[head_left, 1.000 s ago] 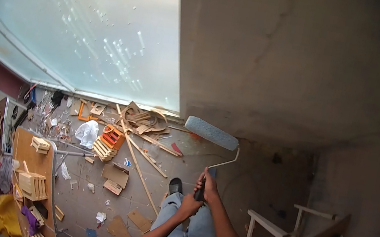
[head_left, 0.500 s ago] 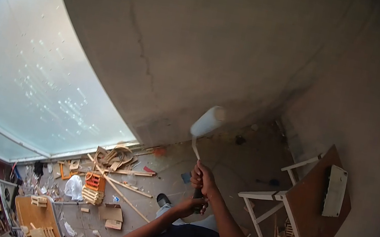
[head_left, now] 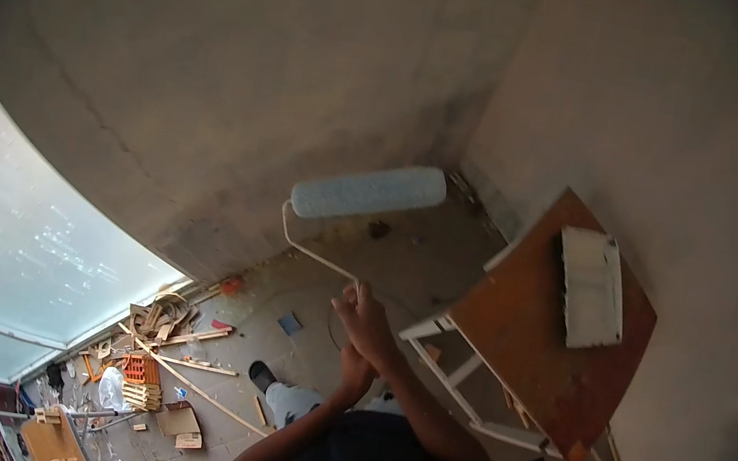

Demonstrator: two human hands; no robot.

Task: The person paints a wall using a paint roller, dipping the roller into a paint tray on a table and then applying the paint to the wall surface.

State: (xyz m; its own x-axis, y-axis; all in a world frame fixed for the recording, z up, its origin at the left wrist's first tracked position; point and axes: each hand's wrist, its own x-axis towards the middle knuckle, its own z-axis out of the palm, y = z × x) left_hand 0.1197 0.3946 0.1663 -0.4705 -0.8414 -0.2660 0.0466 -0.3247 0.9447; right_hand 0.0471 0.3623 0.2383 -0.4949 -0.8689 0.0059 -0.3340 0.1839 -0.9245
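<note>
The pale-blue, cylindrical paint roller [head_left: 370,193] on a bent white wire frame is left of the brown-topped wooden bench [head_left: 495,327] with white legs, apart from it. A second ago its sleeve pointed away from the bench, towards the frosted glass panel [head_left: 22,238]; now it has swung over, its free end towards the bench and its wire on the opposite side. The view has turned too, so the bench and the white rectangular slab [head_left: 591,289] on it show more fully. The right hand [head_left: 362,316], left of the bench, is closed around the roller where the wire enters the grip, its forearm slanting forward. The left hand [head_left: 355,372] sits just below, partly behind the right wrist; whether its fingers grip the handle cannot be told.
</note>
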